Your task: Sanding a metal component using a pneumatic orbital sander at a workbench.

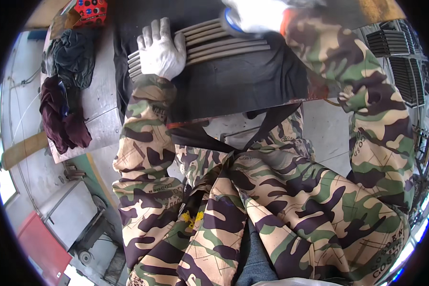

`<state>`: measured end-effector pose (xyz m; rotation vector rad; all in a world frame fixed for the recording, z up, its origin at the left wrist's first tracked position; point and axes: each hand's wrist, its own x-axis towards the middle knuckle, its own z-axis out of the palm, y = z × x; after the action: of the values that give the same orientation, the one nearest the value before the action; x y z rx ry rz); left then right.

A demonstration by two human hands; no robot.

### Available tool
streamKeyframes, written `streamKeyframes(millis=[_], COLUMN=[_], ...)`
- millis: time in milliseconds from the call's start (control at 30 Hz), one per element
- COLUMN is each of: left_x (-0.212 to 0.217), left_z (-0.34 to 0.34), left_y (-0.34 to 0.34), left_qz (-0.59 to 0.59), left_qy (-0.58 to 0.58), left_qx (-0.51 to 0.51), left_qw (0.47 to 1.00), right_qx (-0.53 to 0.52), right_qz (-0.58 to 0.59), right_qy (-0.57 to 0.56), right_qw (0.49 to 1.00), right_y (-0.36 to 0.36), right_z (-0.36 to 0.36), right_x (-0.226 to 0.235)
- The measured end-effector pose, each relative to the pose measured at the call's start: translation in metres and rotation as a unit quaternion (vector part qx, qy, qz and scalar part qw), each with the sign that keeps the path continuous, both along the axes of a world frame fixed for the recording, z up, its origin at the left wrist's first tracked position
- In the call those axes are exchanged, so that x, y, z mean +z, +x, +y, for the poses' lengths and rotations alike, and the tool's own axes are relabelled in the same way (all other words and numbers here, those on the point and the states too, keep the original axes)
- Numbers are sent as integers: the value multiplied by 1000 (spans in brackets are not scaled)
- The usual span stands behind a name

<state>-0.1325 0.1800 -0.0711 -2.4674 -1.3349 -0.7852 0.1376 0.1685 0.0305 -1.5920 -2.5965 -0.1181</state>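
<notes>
A worker in a camouflage jacket bends over a dark work surface (233, 86), both hands in white gloves and well apart from each other. The left hand (160, 50) lies flat, palm down and fingers spread, pressing on the near-left end of a set of long, curved grey slats (224, 45) that lie side by side across the dark surface. The slats run from under that hand up and to the right, toward the right hand (252, 16), which sits at the top edge of the view just above the slats' far end. That hand is blurred and washed out by glare; a blue, round-edged object (229, 21) shows at its lower left side, but whether the fingers are closed around it cannot be told. So the slats lie directly between the two hands, held down at one end by the left and met at the other by the right.

To the left of the dark surface, a bare metal tabletop (97, 102) carries a crumpled dark green cloth (71, 55) and, nearer the viewer, a bunched maroon cloth (62, 117). A red object with blue dots (91, 10) sits at the table's far corner. At far right, black ribbed grille panels (400, 57) lie stacked beyond the worker's right sleeve.
</notes>
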Motion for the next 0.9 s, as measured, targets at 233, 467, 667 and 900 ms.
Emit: streamKeyframes(millis=[233,467,667,900], left_x=[-3,9,3,16], left_z=[0,-21,-16,-29], left_y=[-3,-1,-1,-1], left_qz=[79,83,65,39], left_qy=[-12,-77,53,-75], left_qx=[32,33,9,22], left_qw=[996,993,996,996], right_qx=[59,51,52,37], right_qz=[17,22,43,31], right_qy=[16,5,50,-3], right_qw=[998,998,996,999], right_y=[-10,-23,-33,-54], right_z=[-2,-5,12,3], right_x=[0,5,-2,14])
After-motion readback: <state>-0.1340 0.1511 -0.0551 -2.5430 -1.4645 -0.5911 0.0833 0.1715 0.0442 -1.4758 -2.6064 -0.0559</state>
